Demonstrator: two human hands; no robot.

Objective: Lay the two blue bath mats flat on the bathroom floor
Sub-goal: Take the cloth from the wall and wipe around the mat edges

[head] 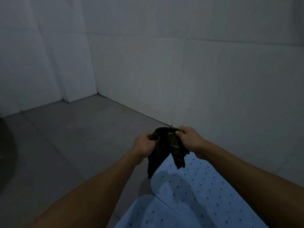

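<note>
Both blue mats (202, 195) already lay flat on the floor (69, 145); left hand (144, 145) and right hand (189, 139) gripped a dark cloth (164, 148).

Dark crumpled cloth (166, 145) held above grey tiled floor (74, 137); pale tiled walls (181, 63) meet at corner.

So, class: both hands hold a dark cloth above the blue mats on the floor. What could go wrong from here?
1. The dark cloth hangs from the left hand and right hand by its top edge only; a loose grip could drop it onto the near blue mat.
2. The two mats seem to overlap at the edge of the lower mat, possibly a trip point.
3. Dim light hides floor details.
</note>
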